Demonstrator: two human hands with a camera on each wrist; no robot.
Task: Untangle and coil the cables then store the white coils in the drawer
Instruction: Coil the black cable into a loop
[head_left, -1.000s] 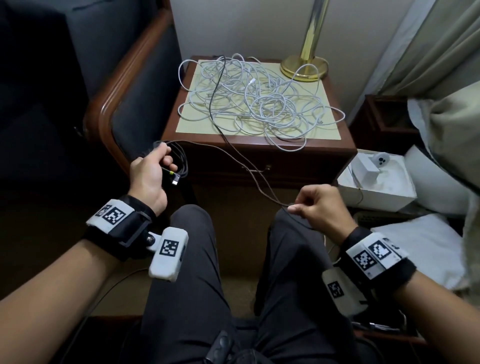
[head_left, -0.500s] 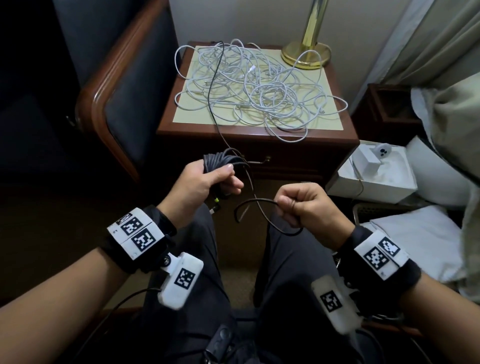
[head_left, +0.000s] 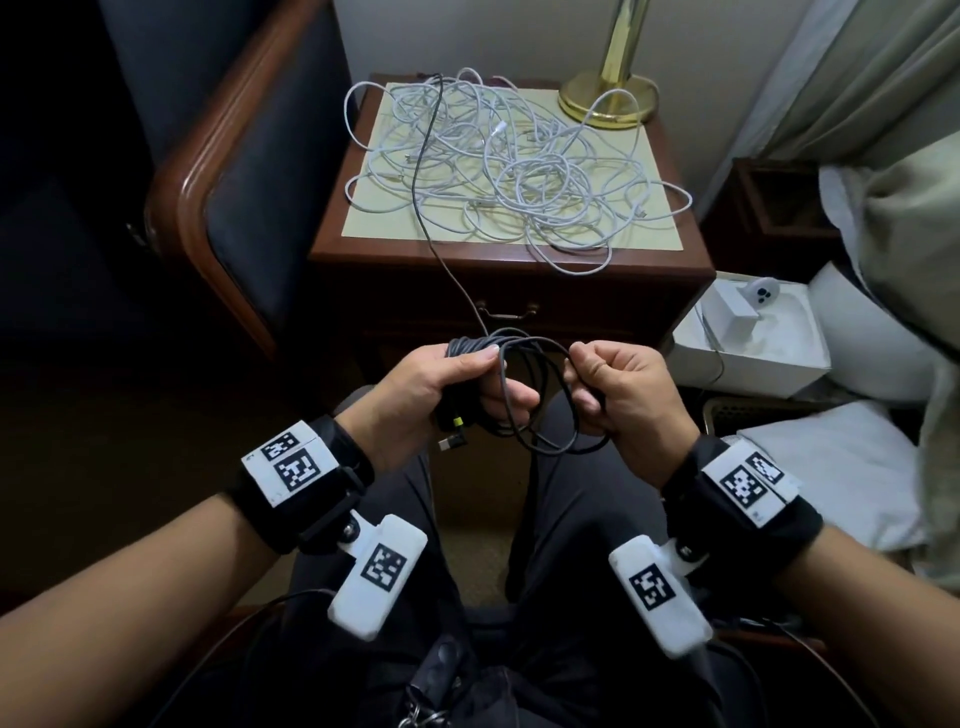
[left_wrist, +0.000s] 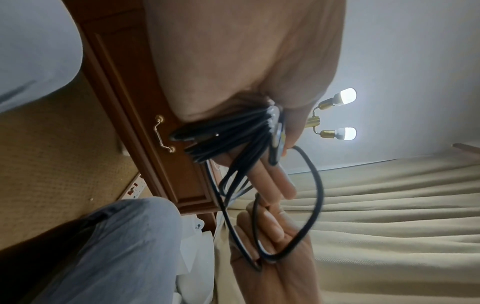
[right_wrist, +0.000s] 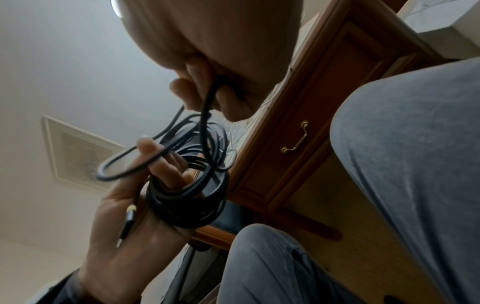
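A tangle of white cables (head_left: 509, 171) lies on the wooden nightstand (head_left: 363, 249). A black cable (head_left: 431, 171) runs from that pile over the front edge down to my hands. My left hand (head_left: 452, 379) grips a black coil (head_left: 524, 395) of it, wound round the fingers (right_wrist: 166, 170), with a yellow-banded plug (head_left: 457, 421) hanging below. My right hand (head_left: 608, 379) pinches a loose loop of the same black cable (right_wrist: 207, 107) just right of the coil. The drawer front with its brass handle (head_left: 506, 312) sits closed behind my hands.
A brass lamp base (head_left: 608, 98) stands on the nightstand's back right corner. A dark padded chair (head_left: 239, 197) is at the left. An open white box (head_left: 748, 332) and white bedding (head_left: 841, 457) lie at the right. My knees are below the hands.
My hands have come together in front of the drawer. The right hand has brought a further loop of black cable up beside the coil in the left hand.
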